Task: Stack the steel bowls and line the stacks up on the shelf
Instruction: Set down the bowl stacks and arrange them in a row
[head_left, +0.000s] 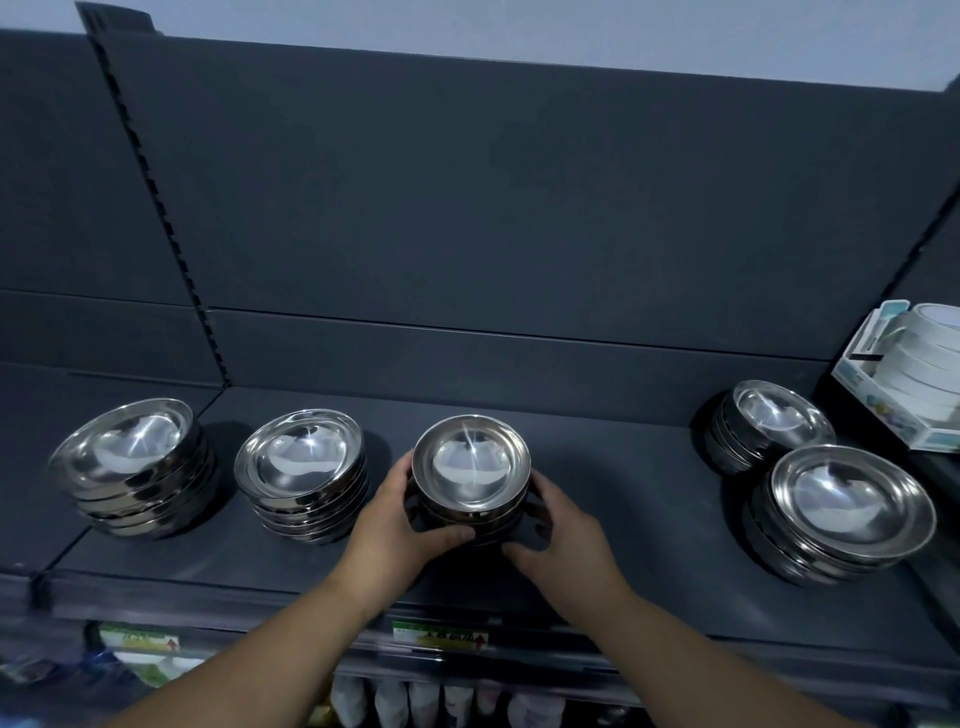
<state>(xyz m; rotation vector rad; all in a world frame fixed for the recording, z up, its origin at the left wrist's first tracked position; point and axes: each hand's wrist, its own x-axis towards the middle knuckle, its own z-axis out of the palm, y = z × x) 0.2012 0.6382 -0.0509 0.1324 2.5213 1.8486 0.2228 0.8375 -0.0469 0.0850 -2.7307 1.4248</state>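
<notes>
On the dark shelf (623, 509) stand several stacks of shiny steel bowls. A middle stack (471, 462) sits between both hands: my left hand (402, 519) wraps its left side with the thumb across the front, and my right hand (558, 530) presses its right side. To the left stand two taller stacks, the far-left stack (130, 457) and a second stack (301, 462), roughly in a row with the middle one. At the right, a small stack (769, 421) stands further back and a larger stack (847, 504) stands nearer the front edge.
A white box of tape rolls (904, 374) sits at the far right, close behind the right stacks. The shelf's dark back panel (493, 234) rises behind everything. Price labels (439, 636) run along the front edge, with goods on a lower shelf below.
</notes>
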